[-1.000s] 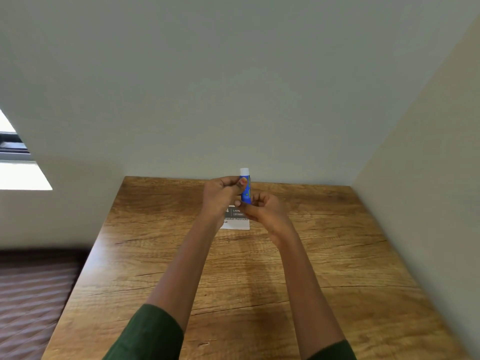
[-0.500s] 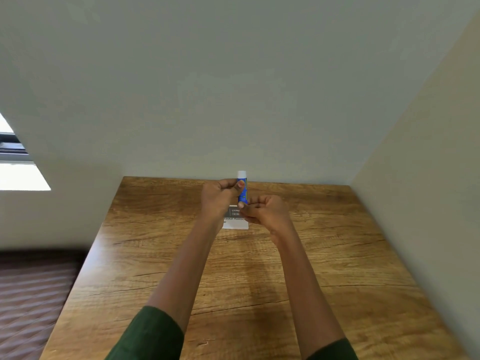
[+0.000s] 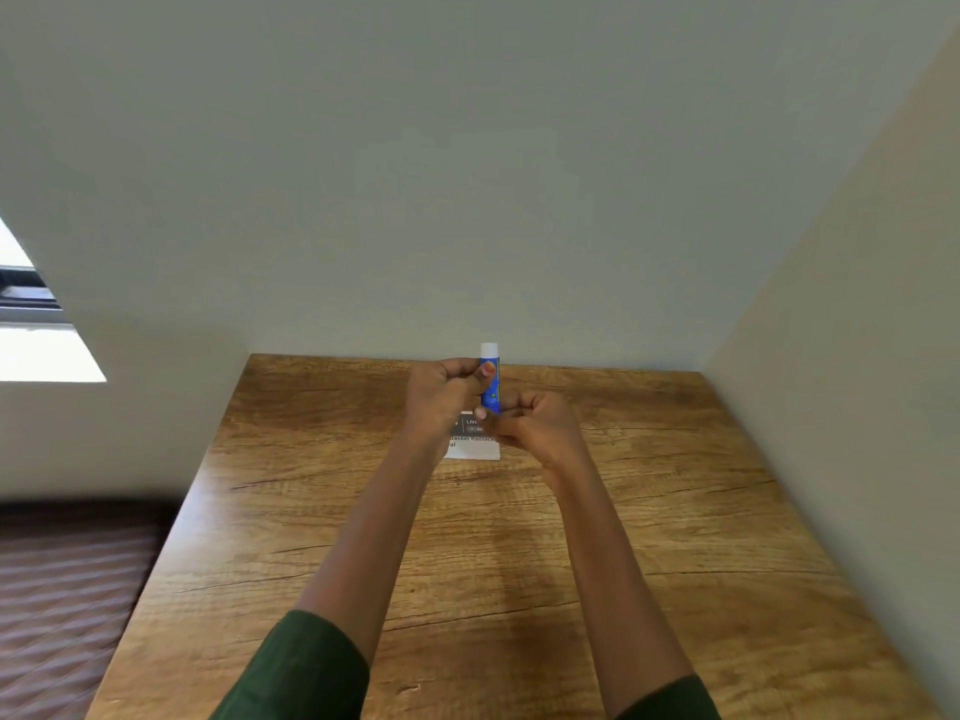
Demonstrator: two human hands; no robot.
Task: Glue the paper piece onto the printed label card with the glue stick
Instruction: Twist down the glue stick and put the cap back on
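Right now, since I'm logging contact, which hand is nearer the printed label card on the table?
Right, narrowly. The right hand pinches the glue stick base directly over the card; the left hand grips the stick higher, above the card's left edge.

Under the hands, the table is grained wood with a faint sheen, the card below them matt paper, and the stick between them glossy blue-and-white plastic.
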